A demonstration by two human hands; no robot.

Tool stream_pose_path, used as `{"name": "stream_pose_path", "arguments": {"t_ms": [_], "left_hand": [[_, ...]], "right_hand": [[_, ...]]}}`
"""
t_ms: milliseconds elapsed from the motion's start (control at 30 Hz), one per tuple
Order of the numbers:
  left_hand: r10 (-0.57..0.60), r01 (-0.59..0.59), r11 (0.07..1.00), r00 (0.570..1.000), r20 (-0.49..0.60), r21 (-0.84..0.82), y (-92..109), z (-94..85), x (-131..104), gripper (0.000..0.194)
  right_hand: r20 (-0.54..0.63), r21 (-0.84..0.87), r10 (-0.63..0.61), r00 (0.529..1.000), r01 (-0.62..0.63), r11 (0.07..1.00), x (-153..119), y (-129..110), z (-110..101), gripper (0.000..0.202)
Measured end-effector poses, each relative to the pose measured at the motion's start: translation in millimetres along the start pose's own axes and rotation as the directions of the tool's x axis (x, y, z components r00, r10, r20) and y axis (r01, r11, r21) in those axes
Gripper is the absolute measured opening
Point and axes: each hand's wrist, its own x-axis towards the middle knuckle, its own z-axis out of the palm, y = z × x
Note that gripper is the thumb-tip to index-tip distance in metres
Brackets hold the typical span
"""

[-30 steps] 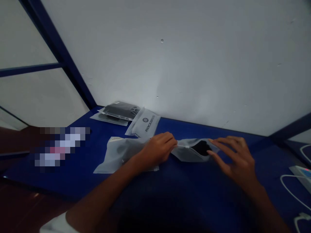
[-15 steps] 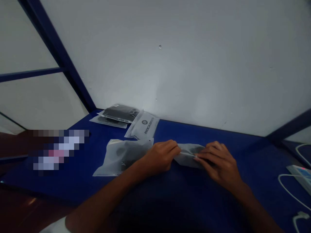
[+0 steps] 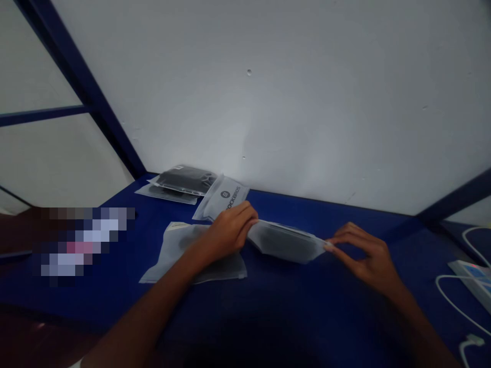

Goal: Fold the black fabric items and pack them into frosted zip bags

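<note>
A frosted plastic zip bag (image 3: 286,244) with something dark inside is stretched between my hands above the blue table. Its left upper corner is pinched in my left hand (image 3: 232,227). My right hand (image 3: 360,250) pinches the opposite end of its top edge between thumb and fingers. Under my left forearm lies another frosted zip bag (image 3: 172,255), partly hidden, with a dark item showing through. Just behind my left hand rests a frosted bag printed ROCKBROS (image 3: 218,197), its lettering partly covered by my fingers.
Dark packaged items in clear bags (image 3: 187,179) are stacked at the back left, near the white wall (image 3: 307,102). On the right are a white device (image 3: 470,281) and white cables (image 3: 441,291). A blurred-out patch (image 3: 88,245) covers the table's left side.
My hands have moved apart, pulling the bag's top edge straight. My left hand shifted left and up, my right hand slightly right. The bag now shows more of its front.
</note>
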Motion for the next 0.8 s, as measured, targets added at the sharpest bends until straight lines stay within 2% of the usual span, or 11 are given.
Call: {"name": "stream_pose_path", "arguments": {"t_ms": [67, 167, 267, 367, 433, 500, 567, 633, 700, 733, 800], "left_hand": [[-0.011, 0.011, 0.998, 1.0, -0.002, -0.065, 5.3, 3.0, 0.5, 0.016], [-0.037, 0.041, 0.988, 0.999, 0.028, -0.149, 12.8, 2.5, 1.8, 0.018], [-0.127, 0.14, 0.986, 0.983, 0.132, -0.095, 7.9, -11.5, 1.1, 0.019], [-0.273, 0.263, 0.962, 0.922, 0.275, 0.071, -12.8, -34.2, -6.7, 0.044], [-0.399, 0.377, 0.916, 0.835, 0.379, 0.135, -29.0, -46.5, -14.5, 0.055], [-0.49, 0.486, 0.862, 0.724, 0.485, 0.145, -40.4, -53.4, -20.6, 0.053], [-0.464, 0.495, 0.862, 0.685, 0.563, 0.108, -44.4, -55.3, -22.4, 0.039], [-0.369, 0.437, 0.899, 0.708, 0.603, 0.037, -42.1, -53.0, -19.7, 0.028], [-0.287, 0.374, 0.927, 0.769, 0.571, -0.038, -37.2, -45.2, -13.5, 0.027], [-0.273, 0.358, 0.931, 0.811, 0.516, -0.069, -34.8, -38.9, -9.7, 0.028], [-0.322, 0.373, 0.919, 0.897, 0.303, -0.127, -31.7, -22.1, -1.9, 0.028]], "right_hand": [[0.021, 0.043, 0.088, 0.996, -0.089, 0.995, -0.4, -0.3, 5.9, 0.029], [0.166, 0.174, 0.23, 0.959, -0.258, 0.95, -0.6, -1.4, 17.1, 0.065], [0.167, 0.286, 0.397, 0.902, -0.43, 0.856, 0.8, 1.4, 25.9, 0.04], [-0.045, 0.395, 0.658, 0.752, -0.591, 0.703, 3.7, 12.2, 29.6, 0.029], [-0.088, 0.481, 0.782, 0.617, -0.662, 0.575, 5.1, 22.7, 31.2, 0.027], [-0.051, 0.59, 0.872, 0.487, -0.69, 0.42, 5.5, 33.5, 33.0, 0.021], [-0.052, 0.637, 0.901, 0.431, -0.68, 0.362, 4.9, 42.9, 34.1, 0.014], [-0.064, 0.65, 0.908, 0.415, -0.673, 0.353, 3.4, 50.7, 32.7, 0.013], [-0.054, 0.656, 0.913, 0.404, -0.675, 0.338, 1.0, 57.6, 28.7, 0.018], [-0.067, 0.639, 0.91, 0.409, -0.682, 0.354, -0.6, 60.8, 26.3, 0.023], [-0.179, 0.517, 0.859, 0.479, -0.697, 0.496, -3.8, 66.3, 21.9, 0.031]]}}
